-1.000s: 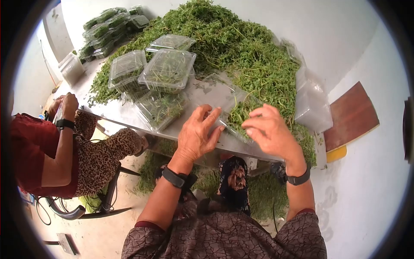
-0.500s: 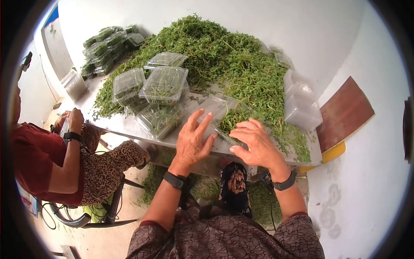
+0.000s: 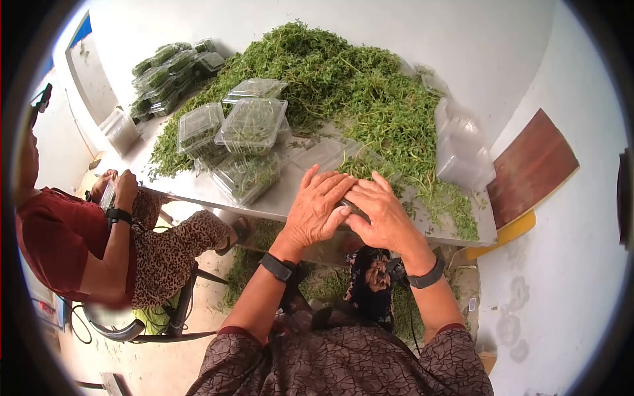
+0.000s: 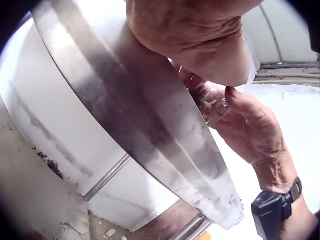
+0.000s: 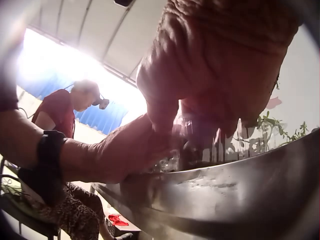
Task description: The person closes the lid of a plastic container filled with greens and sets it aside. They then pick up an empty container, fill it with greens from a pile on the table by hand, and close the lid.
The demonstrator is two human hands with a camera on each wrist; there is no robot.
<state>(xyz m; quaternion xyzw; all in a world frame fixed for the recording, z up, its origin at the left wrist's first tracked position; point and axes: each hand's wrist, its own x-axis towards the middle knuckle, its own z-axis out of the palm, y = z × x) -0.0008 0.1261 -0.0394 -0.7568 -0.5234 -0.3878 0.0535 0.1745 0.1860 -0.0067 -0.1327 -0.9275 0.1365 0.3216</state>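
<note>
At the table's near edge, my left hand (image 3: 317,208) and right hand (image 3: 388,214) come together over a clear plastic box with greens in it. The box (image 4: 211,106) is mostly hidden under the fingers; its ribbed side shows beneath my right hand in the right wrist view. Both hands hold it, fingers bent over the top and thumbs at the near side. The left fingers overlap the right fingertips. Flat clear plastic (image 3: 320,153) lies just behind the hands. Beyond rises a large heap of leafy green stems (image 3: 376,86).
Filled clear boxes (image 3: 251,125) are stacked left of my hands, with more boxes (image 3: 173,76) at the back left. Nested clear containers (image 3: 462,155) stand at the right. Another person (image 3: 72,244) sits at the left. A brown board (image 3: 536,165) leans on the wall.
My hands were apart on either side of the greens; they have moved together and now cover the box. The seated person's hands have shifted slightly.
</note>
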